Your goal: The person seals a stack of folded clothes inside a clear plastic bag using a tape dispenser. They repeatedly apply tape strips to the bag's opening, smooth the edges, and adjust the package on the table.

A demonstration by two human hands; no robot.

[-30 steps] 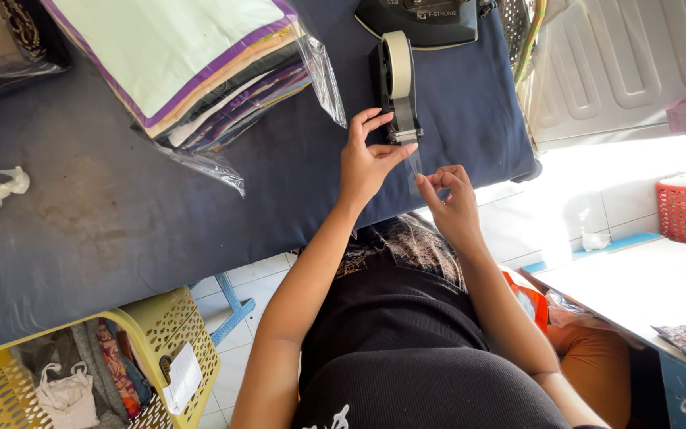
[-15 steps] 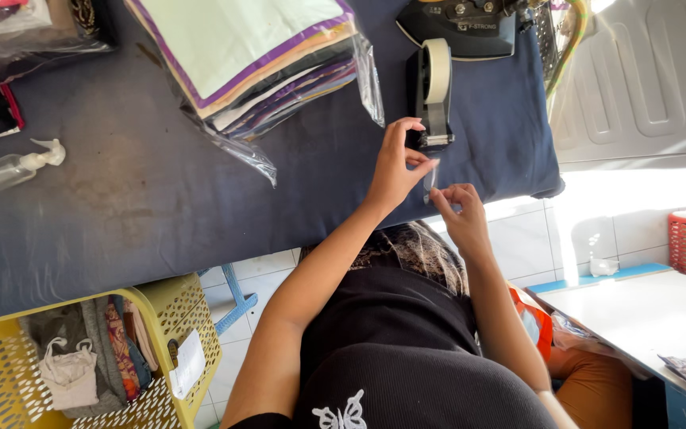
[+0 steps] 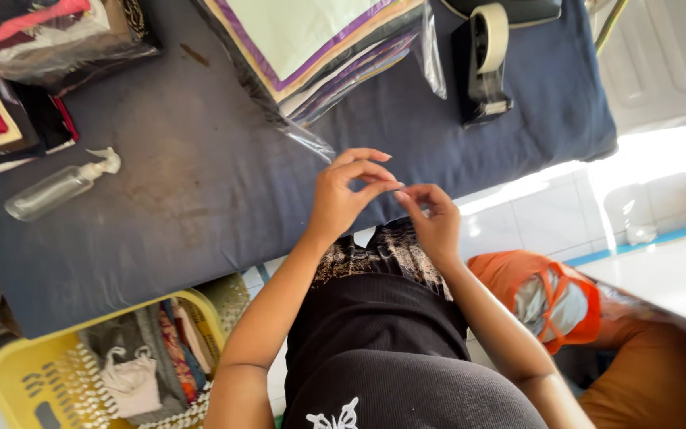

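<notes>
I've drawn both hands back from the dispenser (image 3: 486, 59); left hand (image 3: 343, 199) and right hand (image 3: 436, 222) pinch fingertips together near the table (image 3: 200, 206) edge, seemingly on a hardly visible tape strip

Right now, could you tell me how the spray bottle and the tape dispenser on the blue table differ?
The spray bottle is clear with a white nozzle and lies on its side; the tape dispenser is black, holds a pale roll and stands upright. The bottle is far from the left hand; the dispenser sits nearer the right hand. Neither is touched.

Both hands (image 3: 387, 202) withdrawn from tape dispenser (image 3: 486, 59); fingertips now together
</notes>
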